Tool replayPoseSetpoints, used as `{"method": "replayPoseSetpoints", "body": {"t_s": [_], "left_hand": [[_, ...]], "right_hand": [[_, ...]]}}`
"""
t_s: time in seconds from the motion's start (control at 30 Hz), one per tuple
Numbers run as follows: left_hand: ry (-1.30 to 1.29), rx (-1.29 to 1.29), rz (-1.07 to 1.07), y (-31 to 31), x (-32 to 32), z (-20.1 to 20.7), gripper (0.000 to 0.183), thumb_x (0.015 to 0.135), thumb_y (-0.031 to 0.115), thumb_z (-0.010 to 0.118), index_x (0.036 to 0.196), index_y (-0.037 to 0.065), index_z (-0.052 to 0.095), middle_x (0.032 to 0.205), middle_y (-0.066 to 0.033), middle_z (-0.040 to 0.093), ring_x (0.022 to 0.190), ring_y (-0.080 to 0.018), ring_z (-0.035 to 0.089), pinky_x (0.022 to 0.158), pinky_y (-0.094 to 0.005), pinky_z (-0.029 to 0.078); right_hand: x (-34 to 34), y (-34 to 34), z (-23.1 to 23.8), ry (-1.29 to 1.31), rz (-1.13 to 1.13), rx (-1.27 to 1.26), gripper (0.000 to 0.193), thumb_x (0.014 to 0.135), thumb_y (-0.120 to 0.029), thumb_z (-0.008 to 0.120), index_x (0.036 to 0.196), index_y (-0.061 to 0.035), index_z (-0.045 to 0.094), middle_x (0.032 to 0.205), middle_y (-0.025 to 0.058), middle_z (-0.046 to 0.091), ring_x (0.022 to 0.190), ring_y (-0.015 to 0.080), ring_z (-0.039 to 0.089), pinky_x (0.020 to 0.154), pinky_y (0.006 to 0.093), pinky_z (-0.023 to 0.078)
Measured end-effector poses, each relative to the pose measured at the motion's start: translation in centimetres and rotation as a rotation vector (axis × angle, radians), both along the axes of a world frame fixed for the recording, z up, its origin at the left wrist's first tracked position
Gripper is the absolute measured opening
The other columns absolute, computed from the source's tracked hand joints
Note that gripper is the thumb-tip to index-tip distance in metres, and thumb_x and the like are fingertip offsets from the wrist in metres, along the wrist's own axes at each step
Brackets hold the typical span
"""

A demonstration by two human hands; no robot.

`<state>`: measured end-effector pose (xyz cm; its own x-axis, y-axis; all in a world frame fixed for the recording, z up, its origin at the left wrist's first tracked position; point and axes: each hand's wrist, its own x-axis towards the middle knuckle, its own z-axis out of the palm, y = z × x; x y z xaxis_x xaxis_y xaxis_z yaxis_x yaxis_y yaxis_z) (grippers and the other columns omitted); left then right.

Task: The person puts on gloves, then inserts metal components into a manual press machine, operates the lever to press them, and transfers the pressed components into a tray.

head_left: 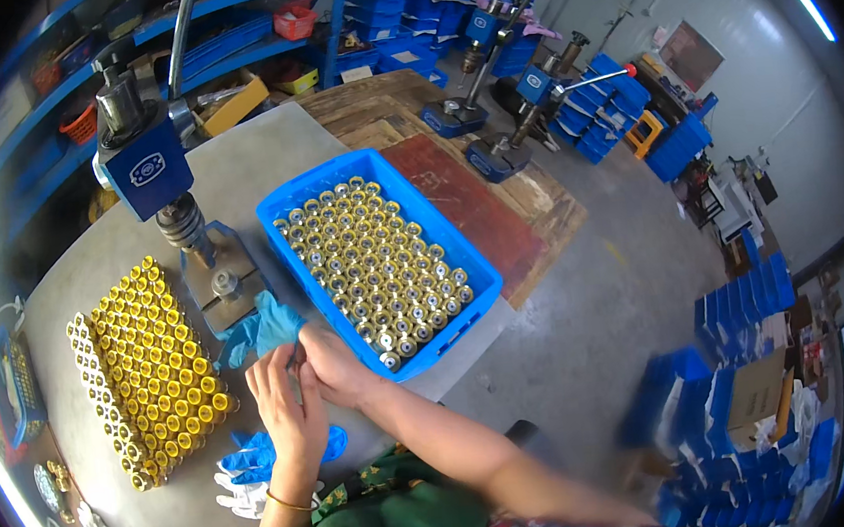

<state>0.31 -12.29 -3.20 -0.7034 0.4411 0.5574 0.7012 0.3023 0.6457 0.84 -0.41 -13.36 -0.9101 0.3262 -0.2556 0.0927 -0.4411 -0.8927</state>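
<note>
The light-blue glove [272, 327] is at the far end of the right hand [339, 366], above the table [261, 147] and just in front of the drill press [148, 172]. It seems only partly worn: the back of the right hand and the wrist are bare, so the gloving looks unfinished, though whether it is going on or coming off I cannot tell. The left hand [288, 401] is bare, its fingers bent close against the right hand; whether they pinch anything is hidden. A darker blue glove [251, 457] and a white glove [245, 498] lie near the left wrist. Gold-topped parts [165, 366] stand in rows at left, and more metal parts sit in the blue bin [462, 322]. The light-blue glove's long axis seems to run leftward from the right hand, with its crumpled end pointing left and slightly toward the wearer.
</note>
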Motion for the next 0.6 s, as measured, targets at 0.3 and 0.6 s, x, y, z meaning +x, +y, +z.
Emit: {"method": "replayPoseSetpoints", "body": {"t_s": [0.3,0.6], "left_hand": [[-0.124,0.062,-0.141,-0.5,-1.9,1.7,0.004,0.09,0.001,0.058,0.089,0.002,0.055,0.08,-0.0088,0.051,0.072,-0.0223,0.05,0.067,-0.0321,0.043],[-0.209,0.001,-0.194,-0.2,-0.8,2.5,0.008,0.086,0.0,0.062,0.087,0.003,0.055,0.076,-0.008,0.052,0.066,-0.0224,0.051,0.063,-0.033,0.043]], "right_hand": [[-2.0,-0.3,-0.3,0.204,0.024,0.052,0.019,0.1,-0.011,0.042,0.105,-0.0049,0.06,0.099,0.0022,0.061,0.089,0.0086,0.058,0.078,0.0307,0.05],[-1.9,0.6,5.2,-0.111,-0.035,0.529,0.02,0.097,-0.012,0.046,0.1,-0.0031,0.063,0.09,0.0084,0.062,0.08,0.0145,0.058,0.07,0.0345,0.048]]}}
